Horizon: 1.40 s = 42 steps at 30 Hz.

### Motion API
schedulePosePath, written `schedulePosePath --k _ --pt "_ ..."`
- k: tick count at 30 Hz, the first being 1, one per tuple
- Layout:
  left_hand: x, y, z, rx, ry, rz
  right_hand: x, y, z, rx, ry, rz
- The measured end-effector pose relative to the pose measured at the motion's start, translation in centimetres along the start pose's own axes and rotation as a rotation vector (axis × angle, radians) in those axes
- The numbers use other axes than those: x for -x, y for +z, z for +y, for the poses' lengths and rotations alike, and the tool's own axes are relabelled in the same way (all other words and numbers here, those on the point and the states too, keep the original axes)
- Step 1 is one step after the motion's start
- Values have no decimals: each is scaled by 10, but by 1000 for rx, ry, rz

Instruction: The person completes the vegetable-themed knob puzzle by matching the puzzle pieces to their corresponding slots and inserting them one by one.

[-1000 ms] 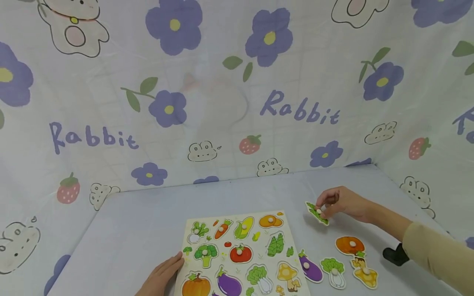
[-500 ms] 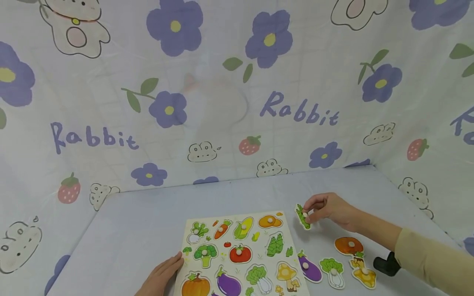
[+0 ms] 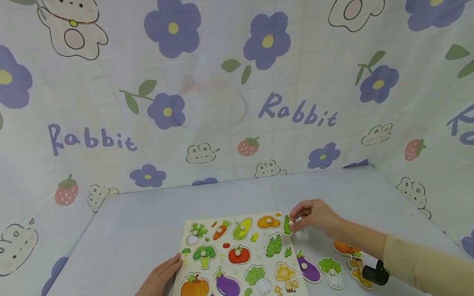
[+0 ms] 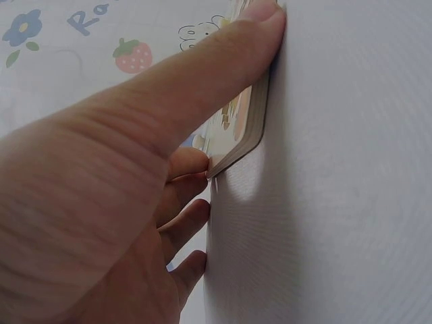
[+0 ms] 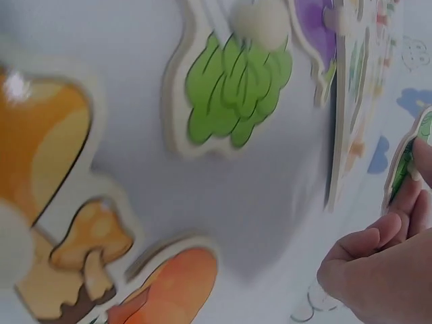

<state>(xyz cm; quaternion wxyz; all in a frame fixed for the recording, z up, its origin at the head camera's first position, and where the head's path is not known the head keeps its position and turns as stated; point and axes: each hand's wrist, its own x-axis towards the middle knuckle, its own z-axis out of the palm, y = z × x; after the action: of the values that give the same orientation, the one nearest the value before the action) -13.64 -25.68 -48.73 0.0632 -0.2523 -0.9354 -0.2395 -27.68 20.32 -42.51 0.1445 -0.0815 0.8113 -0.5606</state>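
Note:
A wooden vegetable puzzle board (image 3: 258, 246) lies flat on the table, several knobbed pieces in its upper slots. In the head view my right hand (image 3: 318, 216) pinches the small knob of a green asparagus puzzle piece (image 3: 286, 225), which is tilted on edge and overlaps the board's upper right edge. In the right wrist view the asparagus piece (image 5: 403, 162) is partly cut off by the frame. My left hand (image 3: 163, 274) rests against the board's left edge. In the left wrist view its thumb lies along the board's edge (image 4: 255, 125), and fingertips touch near the corner.
Right of the board lie an eggplant piece (image 3: 309, 269), a bok choy piece (image 3: 331, 267), a mushroom piece (image 3: 356, 274) and an orange piece (image 3: 344, 246). A black wrist device (image 3: 375, 273) partly covers the mushroom piece. Printed cloth walls (image 3: 214, 123) surround the table.
My right hand has moved left and slightly down with the asparagus piece, from beside the board to its upper right edge. The piece has turned more upright. My left hand has stayed put.

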Motion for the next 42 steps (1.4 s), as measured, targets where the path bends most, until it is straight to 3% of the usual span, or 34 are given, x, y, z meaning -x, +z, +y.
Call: schedulePosePath --k 9,24,42 --pt "1 1 0 -13 5 24 6 26 -4 -4 -70 -70" --pt "1 2 3 -10 -8 40 7 58 -4 75 -105 -93" --pt "1 5 -3 -22 31 68 11 65 0 140 -133 -81"
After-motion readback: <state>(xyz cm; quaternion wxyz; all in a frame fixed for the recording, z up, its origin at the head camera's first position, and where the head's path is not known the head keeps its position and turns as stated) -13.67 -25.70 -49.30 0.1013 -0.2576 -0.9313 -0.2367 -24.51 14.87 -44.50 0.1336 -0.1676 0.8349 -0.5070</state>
